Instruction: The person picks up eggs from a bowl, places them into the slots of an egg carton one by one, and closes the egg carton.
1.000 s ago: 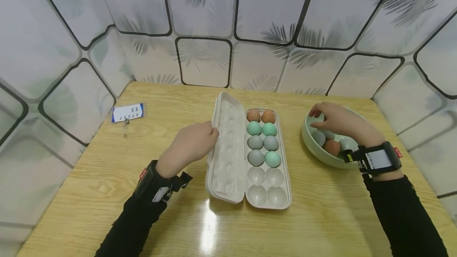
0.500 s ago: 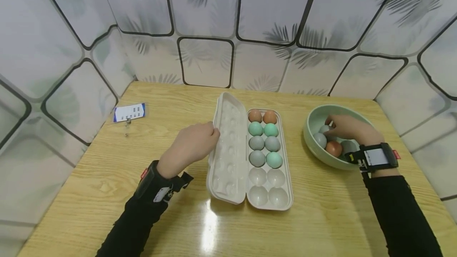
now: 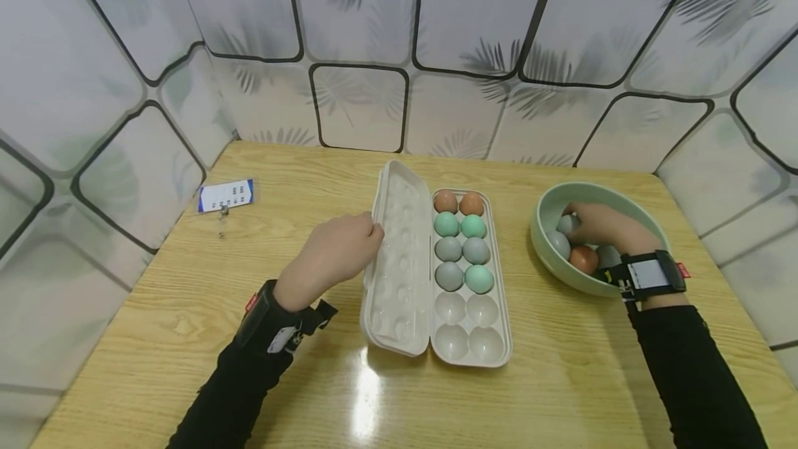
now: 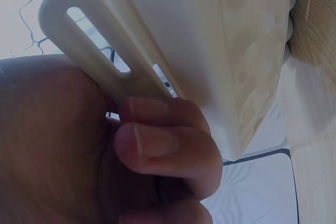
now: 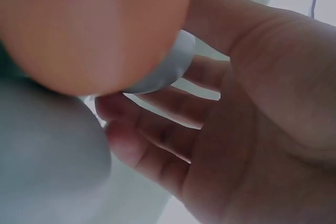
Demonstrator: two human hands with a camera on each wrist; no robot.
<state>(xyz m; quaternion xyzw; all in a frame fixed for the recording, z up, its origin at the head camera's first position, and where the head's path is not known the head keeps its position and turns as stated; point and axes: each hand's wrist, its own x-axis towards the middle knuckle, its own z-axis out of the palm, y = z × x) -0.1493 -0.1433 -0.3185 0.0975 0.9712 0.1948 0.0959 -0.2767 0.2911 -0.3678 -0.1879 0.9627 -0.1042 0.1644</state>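
The left hand [image 3: 333, 251] grips the left edge of the carton's pale lid [image 3: 399, 262], its fingers curled at a slotted flange [image 4: 58, 22] seen in the left wrist view. That hold probably steadies the lid, tilted back to the left of the cups so they are uncovered.

The right hand [image 3: 607, 226] reaches down inside a pale green bowl [image 3: 598, 192], thumb and fingers narrowed around a grey egg [image 3: 566, 224]; the thumb's tip is hidden. The egg sits low among the others, which likely explains the steep reach. Nearer in the bowl are a second grey egg [image 3: 559, 244], a brown egg [image 3: 583, 260] and, close under the wrist, a third grey egg [image 3: 607, 257]. The hand may hide more.

The bowl stands on the right of a wood-grain table [image 3: 561, 366], apart from the carton tray [image 3: 450, 309] at the middle, seemingly within easy reach of the right arm. Eight eggs sit in the tray, one per cup: brown at the far end, then green, then grey, then one grey beside one green. The four nearest cups hold nothing. A blue-edged card [image 3: 226, 195] lies far left, well apart.
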